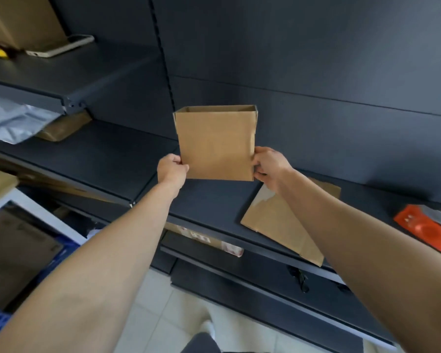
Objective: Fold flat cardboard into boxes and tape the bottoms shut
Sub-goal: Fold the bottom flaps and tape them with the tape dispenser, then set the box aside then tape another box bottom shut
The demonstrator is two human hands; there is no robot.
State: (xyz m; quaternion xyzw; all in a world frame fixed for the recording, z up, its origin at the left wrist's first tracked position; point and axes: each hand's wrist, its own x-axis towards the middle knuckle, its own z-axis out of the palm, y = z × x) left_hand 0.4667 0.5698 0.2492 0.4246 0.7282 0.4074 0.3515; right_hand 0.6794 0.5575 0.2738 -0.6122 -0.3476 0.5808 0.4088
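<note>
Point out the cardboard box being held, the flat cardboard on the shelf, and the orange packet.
held box (215, 143): head view, middle of its front panel.
flat cardboard (278, 222): head view, its bare brown face.
orange packet (425, 230): head view, middle of its orange face.

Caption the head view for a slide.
Left hand and right hand grip an open cardboard box over a dark shelf; flat cardboard lies on it.
</note>
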